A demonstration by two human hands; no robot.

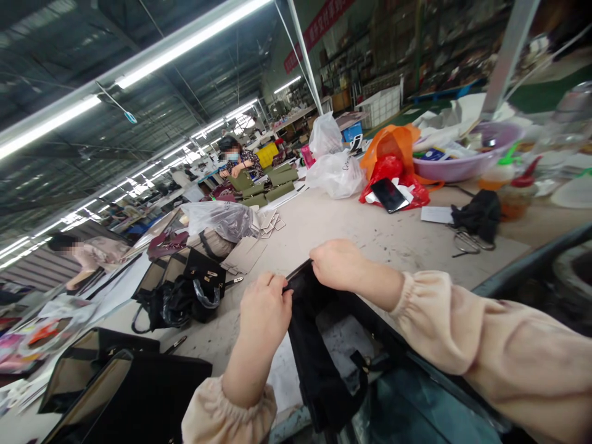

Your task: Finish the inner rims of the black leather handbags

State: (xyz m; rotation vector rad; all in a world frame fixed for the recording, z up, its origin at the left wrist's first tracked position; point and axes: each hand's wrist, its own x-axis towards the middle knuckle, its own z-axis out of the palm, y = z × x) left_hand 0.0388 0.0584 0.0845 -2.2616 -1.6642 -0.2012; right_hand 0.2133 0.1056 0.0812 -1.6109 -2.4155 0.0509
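My left hand (264, 314) and my right hand (338, 264) both grip the top edge of a black bag piece (314, 357) at the near edge of the worktable (351, 228). Fingers of both hands are curled over the black material, a short gap apart. The piece hangs down over the table's edge toward me. Both my forearms wear beige sleeve covers with elastic cuffs.
Black handbags (185, 296) and open black bags (124, 388) lie to the left. Clear and orange plastic bags (388, 148), a phone (389, 195), scissors (465, 242), a black cloth (478, 216) and a purple basin (467, 161) lie beyond. Other people work at far tables.
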